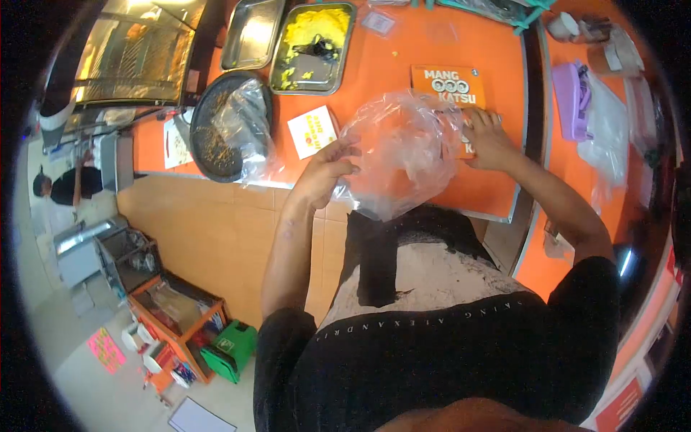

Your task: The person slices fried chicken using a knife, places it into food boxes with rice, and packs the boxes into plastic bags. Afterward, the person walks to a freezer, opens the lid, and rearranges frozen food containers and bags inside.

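A clear plastic bag, puffed out and crinkled, is spread between my two hands above the front of the orange table. My left hand has its fingers curled on the bag's left side. Under the bag's right part lies an orange printed box with "MANG KATSU" lettering. My right hand rests over the box's lower right part, fingers bent on it and next to the bag's edge. Exactly how the thumb grips is hard to see. Just left of the bag is a white printed card or box.
A dark round pan with crumbs and plastic stands left. Behind it are an empty metal tray and a tray of yellow food with tongs. A purple container sits right. Another person stands far left.
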A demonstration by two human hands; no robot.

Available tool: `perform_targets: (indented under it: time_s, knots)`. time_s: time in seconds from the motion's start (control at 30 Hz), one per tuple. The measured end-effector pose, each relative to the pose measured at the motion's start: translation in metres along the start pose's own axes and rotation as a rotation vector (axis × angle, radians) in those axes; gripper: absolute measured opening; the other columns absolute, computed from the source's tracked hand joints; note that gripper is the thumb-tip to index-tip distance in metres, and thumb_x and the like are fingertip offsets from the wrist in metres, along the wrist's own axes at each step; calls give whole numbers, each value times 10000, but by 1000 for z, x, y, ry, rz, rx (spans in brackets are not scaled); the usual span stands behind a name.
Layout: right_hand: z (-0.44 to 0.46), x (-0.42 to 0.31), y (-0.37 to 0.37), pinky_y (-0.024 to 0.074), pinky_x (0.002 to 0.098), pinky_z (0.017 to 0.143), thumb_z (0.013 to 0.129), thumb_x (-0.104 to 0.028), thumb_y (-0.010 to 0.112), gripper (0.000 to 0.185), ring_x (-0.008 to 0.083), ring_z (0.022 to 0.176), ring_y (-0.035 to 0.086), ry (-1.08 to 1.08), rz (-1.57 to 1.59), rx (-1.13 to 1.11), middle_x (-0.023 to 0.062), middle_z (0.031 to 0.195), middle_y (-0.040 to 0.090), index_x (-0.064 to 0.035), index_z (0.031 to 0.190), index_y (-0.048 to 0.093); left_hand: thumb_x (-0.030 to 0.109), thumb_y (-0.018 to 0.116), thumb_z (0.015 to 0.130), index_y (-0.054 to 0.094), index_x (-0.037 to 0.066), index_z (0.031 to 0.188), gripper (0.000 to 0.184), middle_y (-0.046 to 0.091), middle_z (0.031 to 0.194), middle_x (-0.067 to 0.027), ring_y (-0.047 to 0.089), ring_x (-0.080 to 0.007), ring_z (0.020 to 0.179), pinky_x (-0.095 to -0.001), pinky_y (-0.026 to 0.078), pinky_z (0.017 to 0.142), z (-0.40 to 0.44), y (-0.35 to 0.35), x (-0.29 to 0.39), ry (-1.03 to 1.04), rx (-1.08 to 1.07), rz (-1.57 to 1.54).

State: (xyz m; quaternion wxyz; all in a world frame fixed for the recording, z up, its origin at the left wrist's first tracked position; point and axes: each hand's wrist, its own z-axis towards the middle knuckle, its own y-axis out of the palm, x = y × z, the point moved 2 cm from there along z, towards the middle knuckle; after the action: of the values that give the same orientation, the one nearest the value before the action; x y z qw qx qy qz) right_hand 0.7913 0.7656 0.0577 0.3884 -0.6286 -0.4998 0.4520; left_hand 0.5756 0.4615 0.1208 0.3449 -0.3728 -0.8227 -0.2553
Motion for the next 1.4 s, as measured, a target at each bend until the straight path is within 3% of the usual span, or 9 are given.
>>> perform_targets:
  time_s: [0.27, 0.37, 0.43, 0.7, 0.87, 0.93, 1.07, 1.27, 1.4]
  knots:
    - [-33, 4, 3, 307, 532, 1099, 615, -270, 824, 1083, 422, 1346, 343, 88, 5, -119, 252, 1391, 390, -111, 1532, 270, 2, 599, 799, 479, 57, 1450, 663, 518, 1026, -15, 555, -87, 782, -219, 449, 615, -8, -9, -37, 45, 109, 216]
    - [-41, 6, -19, 334, 499, 1100, 624, -171, 812, 1122, 394, 1348, 372, 246, 304, -243, 238, 1417, 371, -123, 1562, 198, 69, 643, 793, 438, -1, 1464, 705, 542, 1143, -117, 582, -162, 899, -288, 493, 717, 0, -20, -50, 88, 102, 258]
    - [-50, -5, -60, 362, 482, 1117, 641, -144, 840, 1160, 374, 1321, 440, 365, 771, 43, 233, 1410, 378, -140, 1579, 157, 69, 647, 794, 439, -2, 1464, 705, 539, 1125, -115, 582, -167, 886, -286, 494, 707, -6, -19, -43, 73, 104, 266]
    - [29, -107, -121, 169, 468, 1220, 649, -222, 896, 1278, 335, 1492, 196, -392, 1140, 644, 199, 1554, 238, -66, 1567, 22, 51, 659, 793, 463, 5, 1368, 609, 525, 995, -78, 558, -148, 794, -278, 486, 685, -3, -18, -41, 89, 45, 376]
    - [84, -134, -52, 426, 467, 1051, 613, -339, 889, 1044, 331, 1365, 390, -241, 1042, -89, 199, 1413, 370, -62, 1445, 322, -16, 618, 786, 453, 75, 1281, 529, 526, 955, -25, 533, -102, 756, -279, 464, 620, -14, -51, -53, 93, 122, -196]
    - [85, -142, -18, 425, 498, 1058, 630, -385, 868, 972, 401, 1336, 414, -423, 87, -69, 212, 1420, 389, -115, 1426, 379, -19, 594, 799, 464, 67, 1286, 511, 543, 991, -44, 528, -111, 728, -279, 461, 592, -23, -48, -46, 91, 196, -175]
    - [97, -159, -12, 395, 545, 1099, 690, -313, 835, 886, 475, 1383, 348, -358, -53, -330, 240, 1485, 356, -176, 1458, 415, -25, 582, 773, 509, 117, 1273, 526, 527, 1064, -40, 472, -77, 692, -208, 399, 545, -28, -26, -30, 84, 193, -3]
    - [102, -141, -2, 405, 563, 1100, 700, -177, 822, 948, 491, 1429, 273, -231, 277, -165, 252, 1588, 204, -259, 1519, 350, 58, 662, 805, 385, 68, 1421, 676, 494, 1216, -149, 574, -171, 793, -308, 504, 624, -59, -16, -1, 129, 168, 71]
    - [97, -132, -9, 390, 570, 1118, 724, -108, 787, 993, 487, 1446, 236, -102, 220, -359, 224, 1611, 142, -312, 1552, 280, 224, 804, 794, 195, 8, 1500, 957, 403, 1302, -246, 560, -279, 1040, -359, 522, 819, -72, 15, -38, 622, 751, 698]
